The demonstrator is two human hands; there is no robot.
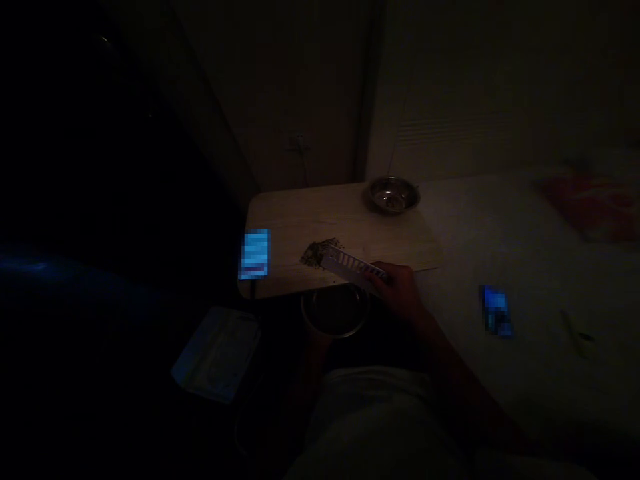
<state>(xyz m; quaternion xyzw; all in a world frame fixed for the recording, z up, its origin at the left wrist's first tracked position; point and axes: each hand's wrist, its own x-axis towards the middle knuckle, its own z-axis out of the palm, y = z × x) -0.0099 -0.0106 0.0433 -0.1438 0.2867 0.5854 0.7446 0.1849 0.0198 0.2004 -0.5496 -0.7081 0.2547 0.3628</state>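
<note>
My right hand (393, 288) is closed round one end of a long, pale, flat strip with a row of slots (353, 265). I cannot tell exactly what kind of tool it is. Its far end touches a small pile of dark, loose, seed-like bits (316, 253) on a light wooden table (295, 210). Below the table's near edge, a round metal bowl (336, 313) faces upward. My left hand (317, 343), dim in the shadow, grips that bowl from its near side; most of its fingers are hidden.
Another metal bowl (393, 195) stands at the table's back right. A lit, blurred screen (255, 255) is at the left edge. A pale, box-like item (219, 353) sits lower left. On the bed-like surface (465, 233) at right lie a phone-like lit object (496, 311) and something red (590, 203).
</note>
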